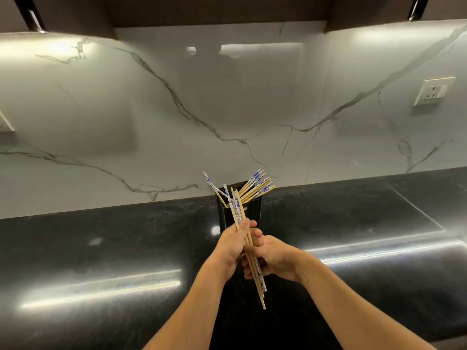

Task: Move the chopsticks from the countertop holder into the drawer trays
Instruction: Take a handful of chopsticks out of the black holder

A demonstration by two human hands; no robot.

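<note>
Near: left hand (231,245) and right hand (271,258) both clenched round one bundle of bamboo chopsticks (249,251) w/ blue-and-white tops, held tilted above the black countertop (101,248) (bundle tips point down toward the camera). Just behind: black holder (252,210) upright on the counter, more chopsticks (255,188) fanned inside. Far: marble-veined backsplash (151,109); wall socket (433,91) at right.

A white marble backsplash (126,109) with grey veins rises behind the glossy black countertop (101,248). A wall socket (433,91) sits on its right side, beneath dark upper cabinets (217,11).
</note>
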